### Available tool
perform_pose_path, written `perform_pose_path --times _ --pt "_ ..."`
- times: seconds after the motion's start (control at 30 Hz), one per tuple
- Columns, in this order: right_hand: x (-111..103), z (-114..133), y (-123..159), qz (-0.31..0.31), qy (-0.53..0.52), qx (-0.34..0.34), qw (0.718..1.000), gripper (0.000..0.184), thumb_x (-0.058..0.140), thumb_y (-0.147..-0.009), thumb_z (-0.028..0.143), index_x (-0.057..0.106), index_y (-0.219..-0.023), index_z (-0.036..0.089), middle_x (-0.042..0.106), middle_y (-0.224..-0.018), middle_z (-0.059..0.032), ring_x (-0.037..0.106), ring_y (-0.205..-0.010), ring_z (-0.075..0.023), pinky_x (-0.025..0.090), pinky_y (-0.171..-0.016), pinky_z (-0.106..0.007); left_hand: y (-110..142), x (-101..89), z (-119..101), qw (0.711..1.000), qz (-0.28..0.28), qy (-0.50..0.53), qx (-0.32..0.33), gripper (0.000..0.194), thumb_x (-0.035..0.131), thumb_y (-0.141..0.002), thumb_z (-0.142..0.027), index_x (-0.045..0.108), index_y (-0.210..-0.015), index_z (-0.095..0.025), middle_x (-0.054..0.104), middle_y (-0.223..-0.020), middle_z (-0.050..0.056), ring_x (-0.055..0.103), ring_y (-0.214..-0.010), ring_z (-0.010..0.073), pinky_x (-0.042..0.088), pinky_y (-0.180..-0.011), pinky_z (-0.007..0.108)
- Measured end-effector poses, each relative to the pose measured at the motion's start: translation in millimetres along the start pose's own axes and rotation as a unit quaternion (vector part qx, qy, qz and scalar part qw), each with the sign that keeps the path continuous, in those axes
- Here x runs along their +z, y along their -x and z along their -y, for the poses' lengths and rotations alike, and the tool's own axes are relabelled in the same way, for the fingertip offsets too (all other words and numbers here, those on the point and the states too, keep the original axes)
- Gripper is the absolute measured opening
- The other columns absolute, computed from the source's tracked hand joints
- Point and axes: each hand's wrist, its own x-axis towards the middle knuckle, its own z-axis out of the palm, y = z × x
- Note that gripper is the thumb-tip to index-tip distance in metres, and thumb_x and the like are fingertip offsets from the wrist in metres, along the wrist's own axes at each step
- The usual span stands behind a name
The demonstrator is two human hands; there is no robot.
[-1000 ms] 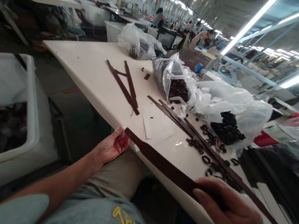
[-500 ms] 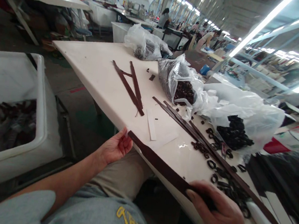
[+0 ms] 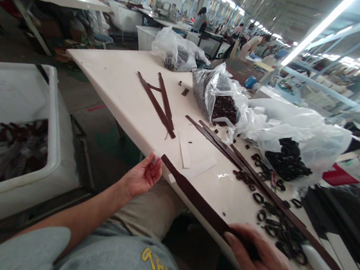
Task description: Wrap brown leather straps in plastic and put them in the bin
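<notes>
My right hand (image 3: pixel 264 261) is closed around a dark brown leather-like strap (image 3: pixel 197 197), wide in the middle and narrower at its far end. The strap slants over the table's front edge, and its other tip shows beyond my wrist. My left hand (image 3: pixel 142 177) is beside the narrow end, fingers curled and thumb pinched against a small whitish, see-through piece (image 3: pixel 155 160); what this piece is I cannot make out. A joined pair of brown straps (image 3: pixel 161 106) rests further back on the table. Close by lies a white paper strip (image 3: pixel 184 149).
Long brown strips (image 3: pixel 253 179) and black loops (image 3: pixel 278 230) lie along the right. Behind them stand plastic bags of small dark parts (image 3: pixel 224 107) and black pieces (image 3: pixel 288 159). A white bin (image 3: pixel 55 137) with dark straps is at left. Other people work far back.
The strap's narrow end has come slightly away from my left fingertips, with the whitish piece between them now plainer. The view has shifted a little; my right hand keeps its grip.
</notes>
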Motion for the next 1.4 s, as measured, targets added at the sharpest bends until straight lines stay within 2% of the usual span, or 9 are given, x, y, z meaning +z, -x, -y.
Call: perform_pose_path --times 0.27,0.43,0.7,0.97,1.2,1.4 --pt "5 -6 7 -0.01 0.002 -0.004 1.0 0.014 0.066 -0.088 0.04 0.07 -0.086 0.026 0.075 -0.078 0.0012 0.072 -0.067 -0.0179 0.058 -0.066 -0.022 -4 -2.6 2 1.0 -0.002 0.006 0.001 0.021 0.057 -0.096 -0.023 0.066 -0.082 -0.012 0.074 -0.071 0.004 0.073 -0.062 0.0139 0.059 -0.058 0.024" --pt "4 -8 16 -0.003 -0.006 0.012 1.0 0.013 0.066 -0.088 0.04 0.07 -0.09 0.028 0.074 -0.08 0.0009 0.072 -0.071 -0.0194 0.058 -0.071 -0.024 -7 -4.7 2 1.0 -0.005 -0.003 0.01 0.022 0.055 -0.098 -0.023 0.066 -0.083 -0.012 0.074 -0.071 0.004 0.072 -0.061 0.014 0.058 -0.055 0.024" --pt "8 -2 8 0.0 -0.027 0.008 1.0 0.01 0.068 -0.086 0.038 0.071 -0.087 0.028 0.073 -0.076 0.0033 0.07 -0.062 -0.0168 0.057 -0.067 -0.022 -7 -7.3 2 1.0 0.013 -0.008 0.003 0.02 0.058 -0.096 -0.025 0.067 -0.083 -0.011 0.073 -0.07 0.003 0.073 -0.062 0.0143 0.059 -0.056 0.023" --pt "8 -2 8 0.001 -0.018 -0.006 1.0 0.011 0.066 -0.089 0.038 0.069 -0.091 0.028 0.074 -0.081 0.0027 0.071 -0.07 -0.0175 0.056 -0.072 -0.022 -7 -8.5 3 1.0 0.009 -0.006 -0.002 0.026 0.053 -0.099 -0.025 0.067 -0.082 -0.011 0.074 -0.068 0.004 0.072 -0.06 0.0149 0.059 -0.054 0.024" --pt "9 6 -1 0.016 -0.016 -0.025 0.999 0.008 0.065 -0.09 0.035 0.067 -0.088 0.028 0.073 -0.076 0.0033 0.071 -0.066 -0.0166 0.056 -0.065 -0.021 -6 -8.9 2 1.0 0.018 -0.007 -0.003 0.028 0.052 -0.099 -0.026 0.068 -0.082 -0.012 0.075 -0.068 0.004 0.072 -0.056 0.0142 0.059 -0.053 0.024" --pt "8 1 8 0.007 -0.006 -0.018 1.0 0.011 0.065 -0.09 0.038 0.068 -0.09 0.028 0.074 -0.079 0.0028 0.072 -0.07 -0.0172 0.056 -0.071 -0.022 -8 -11.8 2 1.0 0.028 -0.002 -0.001 0.026 0.052 -0.099 -0.025 0.068 -0.082 -0.013 0.076 -0.07 0.003 0.073 -0.059 0.0152 0.06 -0.053 0.025"
